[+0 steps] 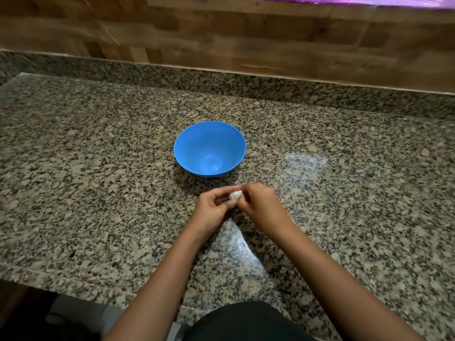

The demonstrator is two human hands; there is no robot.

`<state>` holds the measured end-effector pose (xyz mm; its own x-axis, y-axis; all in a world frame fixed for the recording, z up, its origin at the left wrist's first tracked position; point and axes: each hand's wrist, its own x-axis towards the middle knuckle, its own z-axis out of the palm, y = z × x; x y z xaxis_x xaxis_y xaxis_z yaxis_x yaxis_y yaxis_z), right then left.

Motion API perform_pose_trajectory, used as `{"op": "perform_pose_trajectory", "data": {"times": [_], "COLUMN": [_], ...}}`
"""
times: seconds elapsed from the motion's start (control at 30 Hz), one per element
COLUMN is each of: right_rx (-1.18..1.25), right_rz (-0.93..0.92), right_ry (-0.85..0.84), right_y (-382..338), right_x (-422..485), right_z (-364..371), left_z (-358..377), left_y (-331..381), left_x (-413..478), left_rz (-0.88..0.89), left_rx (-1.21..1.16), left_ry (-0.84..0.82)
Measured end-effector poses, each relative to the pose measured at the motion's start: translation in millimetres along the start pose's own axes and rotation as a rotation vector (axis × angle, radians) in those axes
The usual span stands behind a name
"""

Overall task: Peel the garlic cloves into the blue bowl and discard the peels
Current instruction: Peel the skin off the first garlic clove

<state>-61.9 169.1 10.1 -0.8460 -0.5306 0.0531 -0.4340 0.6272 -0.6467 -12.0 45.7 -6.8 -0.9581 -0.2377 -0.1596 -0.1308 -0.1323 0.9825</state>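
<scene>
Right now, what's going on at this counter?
A person holds a piece of garlic between both hands, left hand and right hand, just in front of the blue bowl on the granite counter. The bowl looks empty, so no peeled cloves are in yet.

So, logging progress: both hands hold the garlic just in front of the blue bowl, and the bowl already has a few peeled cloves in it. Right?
Not quite. The head view shows the blue bowl empty. The rest stands: left hand and right hand hold the garlic in front of it.
</scene>
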Motion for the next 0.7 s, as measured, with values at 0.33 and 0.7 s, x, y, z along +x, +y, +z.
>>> {"op": "perform_pose_trajectory", "data": {"times": [0.33, 0.7], "right_rx": [0.006, 0.464], "right_rz": [0.021, 0.357], "right_ry": [-0.055, -0.116], "right_y": [-0.1, 0.7], "right_x": [2.0, 6.5], "right_z": [-0.8, -7.4], "left_z": [-2.2, -15.8], "left_y": [-4.1, -0.4], "left_x": [-1.4, -4.7], "left_rz": [-0.076, -0.059], "left_rx": [0.011, 0.273], "left_ry": [0.023, 0.129]}}
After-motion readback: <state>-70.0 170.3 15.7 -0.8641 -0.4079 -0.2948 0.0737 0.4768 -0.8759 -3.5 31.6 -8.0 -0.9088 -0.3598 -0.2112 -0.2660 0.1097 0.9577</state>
